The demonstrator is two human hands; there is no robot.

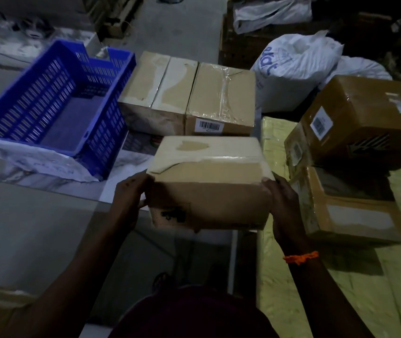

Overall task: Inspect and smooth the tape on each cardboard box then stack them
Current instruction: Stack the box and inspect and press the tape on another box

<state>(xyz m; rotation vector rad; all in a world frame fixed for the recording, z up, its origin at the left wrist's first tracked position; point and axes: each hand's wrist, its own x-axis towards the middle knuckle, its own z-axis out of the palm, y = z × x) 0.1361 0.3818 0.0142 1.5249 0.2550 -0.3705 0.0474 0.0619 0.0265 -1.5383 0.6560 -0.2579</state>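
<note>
Item: cardboard box (pixel 209 191), dead centre, held between my hands. Left hand (pixel 131 193) grips its 9 o'clock end, right hand (pixel 283 203) its 3 o'clock end, fingers (pixel 270 184) curled over the edges. Wrinkled tape (pixel 219 159) crosses the top. Two boxes (pixel 187 93) at 12 o'clock; blue crate (pixel 55 101) at 10; stacked boxes (pixel 360 142) at 3.

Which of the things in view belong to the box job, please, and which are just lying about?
Job: held box, left hand, right hand, barcode box, pale box beside it, upper right-hand box, lower right-hand box.
Lying about: blue crate, white sack, yellow sheet.
</note>
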